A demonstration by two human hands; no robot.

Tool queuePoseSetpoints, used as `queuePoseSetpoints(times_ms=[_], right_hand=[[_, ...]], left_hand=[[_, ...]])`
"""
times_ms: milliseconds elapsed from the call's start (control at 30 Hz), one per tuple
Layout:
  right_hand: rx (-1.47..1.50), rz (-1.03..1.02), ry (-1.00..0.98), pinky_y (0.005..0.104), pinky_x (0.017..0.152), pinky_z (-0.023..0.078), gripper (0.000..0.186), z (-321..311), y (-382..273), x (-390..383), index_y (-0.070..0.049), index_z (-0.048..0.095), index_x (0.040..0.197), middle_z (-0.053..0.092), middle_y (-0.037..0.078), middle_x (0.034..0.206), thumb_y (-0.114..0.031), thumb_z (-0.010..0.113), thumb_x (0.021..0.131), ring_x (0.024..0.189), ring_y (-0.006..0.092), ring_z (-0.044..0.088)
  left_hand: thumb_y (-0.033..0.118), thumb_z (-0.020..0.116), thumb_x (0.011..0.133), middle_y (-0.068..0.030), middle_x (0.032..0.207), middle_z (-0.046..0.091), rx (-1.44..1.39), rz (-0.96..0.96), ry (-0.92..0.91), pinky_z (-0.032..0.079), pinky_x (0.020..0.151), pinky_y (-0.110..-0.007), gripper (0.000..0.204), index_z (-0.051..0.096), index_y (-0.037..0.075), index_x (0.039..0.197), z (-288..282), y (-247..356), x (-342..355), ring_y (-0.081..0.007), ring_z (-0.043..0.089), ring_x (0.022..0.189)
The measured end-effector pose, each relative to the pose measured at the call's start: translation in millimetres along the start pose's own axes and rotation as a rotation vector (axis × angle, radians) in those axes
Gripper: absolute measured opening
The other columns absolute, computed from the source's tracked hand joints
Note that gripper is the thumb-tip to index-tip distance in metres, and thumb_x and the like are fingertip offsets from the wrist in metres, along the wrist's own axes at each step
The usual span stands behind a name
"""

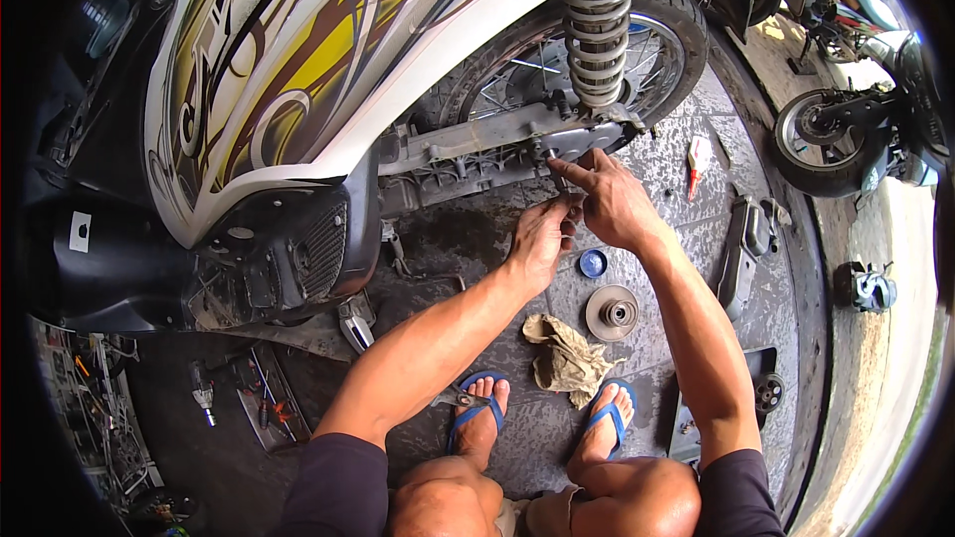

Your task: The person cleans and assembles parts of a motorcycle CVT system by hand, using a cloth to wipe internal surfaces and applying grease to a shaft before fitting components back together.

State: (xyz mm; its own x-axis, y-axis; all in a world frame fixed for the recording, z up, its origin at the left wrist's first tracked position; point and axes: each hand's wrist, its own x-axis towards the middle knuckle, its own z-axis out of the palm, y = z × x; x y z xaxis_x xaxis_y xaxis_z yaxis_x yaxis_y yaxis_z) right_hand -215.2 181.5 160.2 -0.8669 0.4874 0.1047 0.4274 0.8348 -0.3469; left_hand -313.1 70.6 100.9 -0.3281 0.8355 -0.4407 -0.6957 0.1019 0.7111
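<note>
My left hand (542,239) is closed below the scooter's engine case, its fingers bent together. Whatever it pinches is too small to make out. Close against its fingertips, my right hand (617,204) has fingers spread, the index stretched to a short metal shaft (553,155) on the bare grey transmission case (453,164). The right thumb is mostly hidden. Under my hands lie a small blue-rimmed lid (593,263), a round metal pulley with a hub (612,313) and a crumpled tan rag (567,358).
A coil-spring shock absorber (599,35) and rear wheel (686,40) stand beyond my hands; a patterned body panel (298,50) rises at left. On the right floor are a white-and-red tube (698,164), an engine cover (741,254) and a tray (761,363). A power tool (202,393) lies left.
</note>
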Motion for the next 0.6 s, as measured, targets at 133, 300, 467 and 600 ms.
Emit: queuePoseSetpoints(times_ms=[133, 300, 467, 600], right_hand=[[0.005, 0.066, 0.015, 0.0438, 0.086, 0.050, 0.066, -3, -5, -1, -0.025, 0.059, 0.139, 0.057, 0.013, 0.100, -0.017, 0.075, 0.076, 0.100, 0.0321, 0.061], [-0.055, 0.004, 0.055, 0.0456, 0.084, 0.049, 0.066, -2, -9, -1, -0.024, 0.058, 0.141, 0.054, 0.016, 0.098, -0.007, 0.067, 0.079, 0.096, 0.0361, 0.059], [-0.123, 0.022, 0.050, 0.0443, 0.087, 0.051, 0.062, -1, -10, -1, -0.026, 0.059, 0.139, 0.058, 0.015, 0.102, -0.015, 0.069, 0.079, 0.100, 0.0344, 0.061], [-0.018, 0.125, 0.017, 0.0447, 0.088, 0.050, 0.063, -6, -5, -5, -0.023, 0.060, 0.140, 0.058, 0.020, 0.106, -0.012, 0.069, 0.078, 0.102, 0.0388, 0.062]], left_hand=[[0.027, 0.064, 0.097, 0.0036, 0.085, 0.065, 0.054, 0.011, 0.042, 0.038, 0.061, -0.023, 0.017, 0.071, 0.012, 0.094, 0, -1, 6, -0.0060, 0.050, 0.069], [0.028, 0.069, 0.093, 0.0035, 0.075, 0.064, 0.152, 0.096, 0.121, 0.035, 0.056, -0.022, 0.020, 0.070, 0.010, 0.083, 4, 0, 10, -0.0049, 0.050, 0.063], [0.030, 0.068, 0.093, 0.0027, 0.081, 0.067, 0.258, 0.095, 0.088, 0.037, 0.059, -0.023, 0.021, 0.071, 0.010, 0.088, -5, -1, 12, -0.0055, 0.051, 0.066], [0.030, 0.064, 0.095, 0.0032, 0.085, 0.068, 0.114, 0.011, 0.086, 0.040, 0.063, -0.024, 0.022, 0.072, 0.010, 0.098, 1, 2, 5, -0.0061, 0.053, 0.071]])
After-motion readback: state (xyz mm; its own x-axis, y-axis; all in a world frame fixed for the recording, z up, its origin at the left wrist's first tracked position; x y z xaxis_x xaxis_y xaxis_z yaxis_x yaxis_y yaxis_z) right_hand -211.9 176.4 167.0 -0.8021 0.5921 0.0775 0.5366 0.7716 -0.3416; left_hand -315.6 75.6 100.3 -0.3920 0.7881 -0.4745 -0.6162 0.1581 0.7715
